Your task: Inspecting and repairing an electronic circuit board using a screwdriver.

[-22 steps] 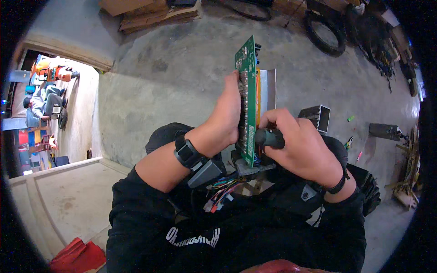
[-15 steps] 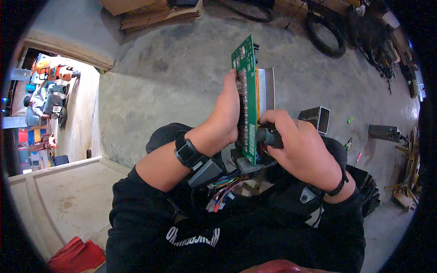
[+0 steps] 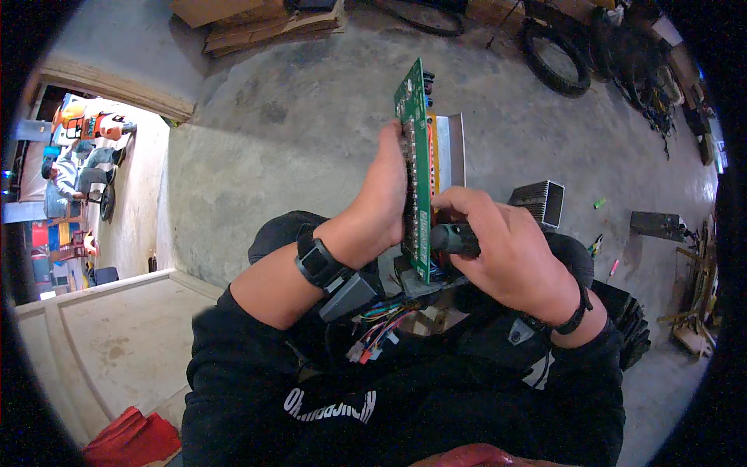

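My left hand (image 3: pixel 373 191) holds a green circuit board (image 3: pixel 421 179) upright along its left side, fingers mostly hidden. Attached on the board's right are a yellow strip and a silver metal plate (image 3: pixel 452 152). My right hand (image 3: pixel 510 257) grips a dark, thick tool handle (image 3: pixel 454 240) against the board's lower right; the tool's tip is hidden. Below the board, a bundle of coloured wires with connectors (image 3: pixel 383 327) hangs near a grey metal piece (image 3: pixel 346 300) over my lap.
A finned metal case (image 3: pixel 554 205), pliers (image 3: pixel 596 245) and a black box (image 3: pixel 654 224) lie rightward on the floor. Tyres (image 3: pixel 556 58) and cardboard (image 3: pixel 257 27) line the back. Through the left doorway, a seated person (image 3: pixel 78 171) is near an orange vehicle (image 3: pixel 82 117).
The board and both my hands have shifted slightly left. My right hand keeps its grip on the dark handle.
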A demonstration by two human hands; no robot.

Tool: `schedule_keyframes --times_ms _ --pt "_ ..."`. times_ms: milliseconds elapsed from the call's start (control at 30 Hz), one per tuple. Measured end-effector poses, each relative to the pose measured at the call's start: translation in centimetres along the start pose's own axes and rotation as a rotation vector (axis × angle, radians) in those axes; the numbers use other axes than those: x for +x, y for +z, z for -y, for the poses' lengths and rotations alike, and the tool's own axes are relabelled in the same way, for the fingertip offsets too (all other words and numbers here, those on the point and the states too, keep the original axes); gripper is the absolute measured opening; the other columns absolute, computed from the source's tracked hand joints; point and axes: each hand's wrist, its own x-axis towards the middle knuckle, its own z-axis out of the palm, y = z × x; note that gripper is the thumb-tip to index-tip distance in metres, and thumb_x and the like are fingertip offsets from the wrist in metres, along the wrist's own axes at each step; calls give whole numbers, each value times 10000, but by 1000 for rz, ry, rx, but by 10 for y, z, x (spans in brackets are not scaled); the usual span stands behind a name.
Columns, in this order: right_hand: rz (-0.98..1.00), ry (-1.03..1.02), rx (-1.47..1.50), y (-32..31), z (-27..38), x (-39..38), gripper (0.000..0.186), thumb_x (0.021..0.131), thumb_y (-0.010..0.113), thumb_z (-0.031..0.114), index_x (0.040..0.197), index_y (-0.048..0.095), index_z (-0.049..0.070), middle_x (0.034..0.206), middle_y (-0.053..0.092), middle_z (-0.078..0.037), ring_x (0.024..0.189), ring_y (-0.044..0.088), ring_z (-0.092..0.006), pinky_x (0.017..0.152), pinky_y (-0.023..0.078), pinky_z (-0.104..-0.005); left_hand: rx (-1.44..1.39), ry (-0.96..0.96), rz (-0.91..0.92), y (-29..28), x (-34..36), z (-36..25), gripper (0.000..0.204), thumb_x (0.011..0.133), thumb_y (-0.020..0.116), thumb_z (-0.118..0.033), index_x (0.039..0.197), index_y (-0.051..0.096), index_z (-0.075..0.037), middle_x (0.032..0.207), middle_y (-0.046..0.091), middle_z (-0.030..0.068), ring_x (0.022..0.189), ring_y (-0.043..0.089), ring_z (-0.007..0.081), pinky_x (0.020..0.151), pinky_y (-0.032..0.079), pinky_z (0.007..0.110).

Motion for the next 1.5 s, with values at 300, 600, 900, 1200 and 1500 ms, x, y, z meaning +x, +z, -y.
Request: schedule_keyframes --times_ms 300,600,900,1200,1500 --pt "17 -4 2 -2 -3 0 448 743 734 78 1113 482 75 852 638 -177 779 639 -407 641 505 -467 -67 -10 -57 12 -6 -5 508 983 263 -547 899 577 -156 716 603 20 618 603 181 589 517 348" --pt "18 -139 -107 -9 1 0 382 754 707 71 1076 503 48 845 635 -181 764 635 -407 637 503 -462 -74 -28 -74 15 -7 -6 511 978 272 -542 878 586 -152 693 608 26 595 602 185 569 517 341" --pt "16 -270 -210 -9 2 0 435 576 688 -52 991 581 23 896 644 -117 755 651 -317 625 523 -385 -41 -57 -84 11 -6 -4 513 983 270 -542 905 598 -156 716 618 28 626 607 178 593 530 339" --pt "-7 -235 -232 -8 5 -2 403 614 657 -67 995 554 11 922 636 -132 805 651 -327 658 527 -388 -25 -52 -110 12 -2 -4 536 984 266 -568 884 601 -162 698 610 25 602 604 186 606 537 346" --pt "68 -182 -120 -13 3 -1 188 839 558 71 1022 541 33 833 633 -152 752 649 -348 607 526 -418 -7 -53 -69 13 -3 -2 545 982 277 -578 929 613 -153 727 626 27 624 621 186 601 540 355"
